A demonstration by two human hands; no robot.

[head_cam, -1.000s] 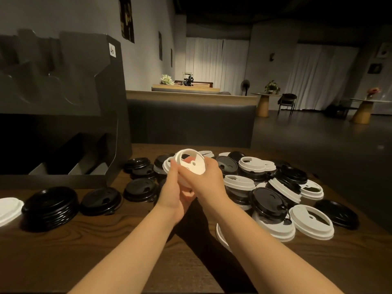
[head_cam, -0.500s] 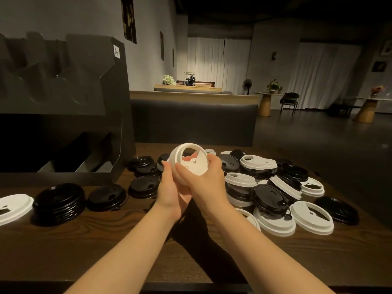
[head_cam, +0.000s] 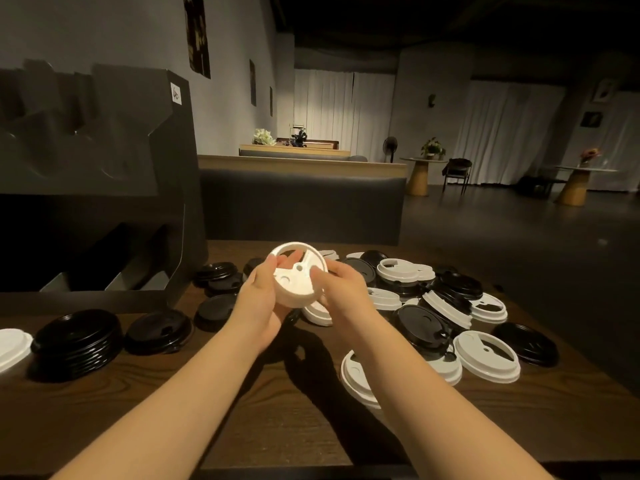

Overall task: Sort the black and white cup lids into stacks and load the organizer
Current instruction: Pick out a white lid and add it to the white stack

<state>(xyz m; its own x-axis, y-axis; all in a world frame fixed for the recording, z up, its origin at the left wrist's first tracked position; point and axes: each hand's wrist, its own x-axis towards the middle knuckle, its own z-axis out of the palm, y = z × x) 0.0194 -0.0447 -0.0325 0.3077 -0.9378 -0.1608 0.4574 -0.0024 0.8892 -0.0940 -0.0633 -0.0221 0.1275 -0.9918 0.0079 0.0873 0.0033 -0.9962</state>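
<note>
Far left: a round white plastic cup lid [head_cam: 12, 348] lies flat at the edge of the dark brown wooden table [head_cam: 242, 427].
Black stack: a pile of round black plastic lids [head_cam: 78, 341] sits just beside it, with one more black lid [head_cam: 159, 332] next to the pile.
Organizer: the tall dark grey box with slots [head_cam: 97, 188] stands at the back left of the table.
Left hand [head_cam: 258, 303]: its fingers curl around the left side of a small stack of white plastic lids [head_cam: 298, 275], held up over the table.
Right hand [head_cam: 346, 296]: its fingers curl around the right side of the same stack.
Right side: a mixed heap of black and white lids [head_cam: 433, 306] lies on the table.
</note>
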